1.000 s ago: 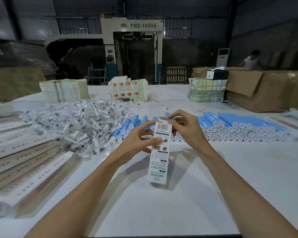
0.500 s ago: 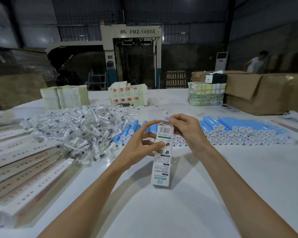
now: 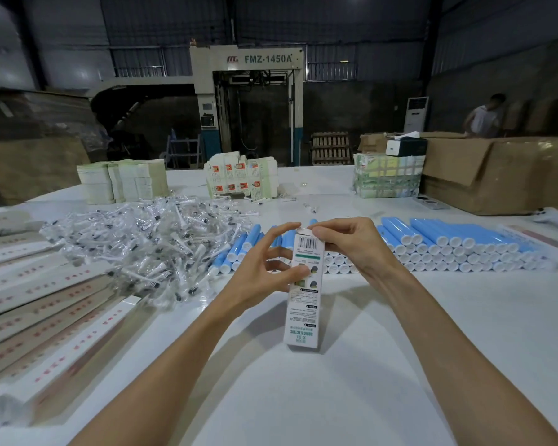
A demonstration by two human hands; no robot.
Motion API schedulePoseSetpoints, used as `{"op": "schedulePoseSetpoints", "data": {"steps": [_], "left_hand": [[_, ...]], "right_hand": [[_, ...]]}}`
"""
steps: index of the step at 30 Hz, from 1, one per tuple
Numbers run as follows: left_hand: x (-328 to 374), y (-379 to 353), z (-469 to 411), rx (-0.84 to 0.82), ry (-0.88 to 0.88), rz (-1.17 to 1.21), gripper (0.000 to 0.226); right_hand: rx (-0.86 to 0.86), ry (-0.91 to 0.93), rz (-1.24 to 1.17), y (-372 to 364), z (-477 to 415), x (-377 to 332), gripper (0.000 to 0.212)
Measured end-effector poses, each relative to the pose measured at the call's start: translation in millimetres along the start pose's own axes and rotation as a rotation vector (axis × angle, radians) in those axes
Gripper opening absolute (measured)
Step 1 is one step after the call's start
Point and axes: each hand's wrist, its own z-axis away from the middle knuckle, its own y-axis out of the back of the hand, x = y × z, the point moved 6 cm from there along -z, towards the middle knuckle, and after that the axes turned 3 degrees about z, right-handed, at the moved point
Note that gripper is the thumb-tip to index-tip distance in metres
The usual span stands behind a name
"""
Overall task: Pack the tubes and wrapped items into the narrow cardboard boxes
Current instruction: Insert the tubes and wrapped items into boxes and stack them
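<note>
We see the left hand (image 3: 264,272) curled round the upper half of the narrow box (image 3: 303,304): the thumb lies across its printed face, the fingers wrap behind, and the forefinger reaches up to the top edge. The right hand (image 3: 351,249) pinches the top end of the same box, thumb and fingertips closed on the flap there. The box stands upright with its lower end down on the white worktop (image 3: 384,375)

On the box we read a barcode near the top and, upside down at the bottom, "SONIC ELECTRIC"; the finer print is too small for us. Far behind the box a machine (image 3: 264,59) carries "FMZ-1450A"

Just behind the box, and running right of it, blue tubes (image 3: 448,243) with white caps lie stacked in rows. Left of the box and behind it sits a loose heap of wrapped items (image 3: 149,246) in clear film. Further left of the box, flat cartons (image 3: 45,310) with red lettering lie side by side to the worktop's edge. Right of the box and in front of it the worktop is bare white, and a brown carton (image 3: 503,172) stands well beyond the tubes
</note>
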Motion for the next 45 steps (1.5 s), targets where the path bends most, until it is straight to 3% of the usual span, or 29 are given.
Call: {"op": "schedulePoseSetpoints", "data": {"steps": [14,21,28,32,34,39,42,45], "left_hand": [[-5,1,0,0.009,0.026,0.012,0.066],[-4,0,2,0.025,0.014,0.048,0.059],[-15,1,4,0.069,0.032,0.076,0.055],[-18,8,2,0.210,0.044,0.288,0.056],[-15,13,1,0.276,0.022,0.378,0.058],[-7,15,4,0.326,-0.044,0.324,0.057],[-7,8,5,0.312,-0.035,0.235,0.052],[-9,0,6,0.270,-0.046,-0.005,0.056]], "right_hand": [[-0.171,0.047,0.177,0,9,-7,0.018],[-0.160,0.075,0.118,-2,7,-5,0.022],[-0.033,0.090,0.156,-15,3,20,0.017],[-0.032,-0.139,-0.153,-31,5,38,0.051],[-0.132,-0.229,-0.171,-39,12,47,0.052],[-0.306,-0.291,-0.288,-52,29,52,0.044],[-0.203,-0.275,-0.181,-43,34,46,0.048],[-0.015,-0.175,0.111,-11,45,35,0.043]]}}
